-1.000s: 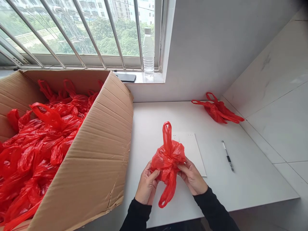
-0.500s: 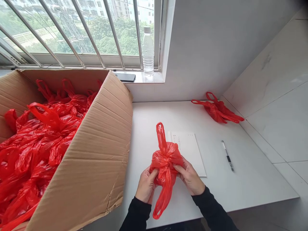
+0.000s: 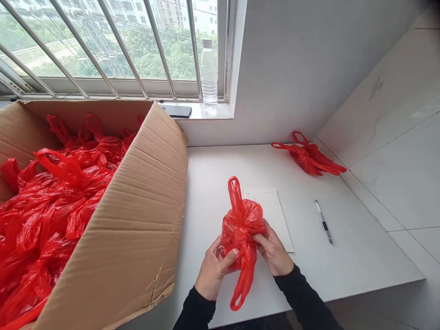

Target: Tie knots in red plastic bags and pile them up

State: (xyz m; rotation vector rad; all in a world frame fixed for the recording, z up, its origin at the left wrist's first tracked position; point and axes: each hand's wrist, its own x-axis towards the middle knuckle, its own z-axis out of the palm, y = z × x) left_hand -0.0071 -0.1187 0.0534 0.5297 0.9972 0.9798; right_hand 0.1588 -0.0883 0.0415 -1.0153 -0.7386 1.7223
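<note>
Between the two hands, above the white table (image 3: 354, 266), is one red plastic bag (image 3: 244, 224), gathered at its middle as in a knot. The left hand (image 3: 212, 269) grasps the lower left side of this bag, with the thumb on its front, and the right hand (image 3: 274, 251) grasps the right side, with the thumb near the knot. One loop of the bag points away from the grip; the other points back between the wrists. Just behind the grip, a white paper (image 3: 275, 220) lies partly covered by the bag. To the right of the grip, apart from it, lies a pen (image 3: 323, 222). To the left stands a cardboard box (image 3: 137, 215), open at the top, with many red bags (image 3: 51, 220) inside. Farther from the grip, toward the right corner, lies another red bundle (image 3: 305, 158). Beyond the box, on the window sill (image 3: 225, 111), a phone (image 3: 177, 111) lies flat and a clear bottle (image 3: 209, 78) stands upright.
</note>
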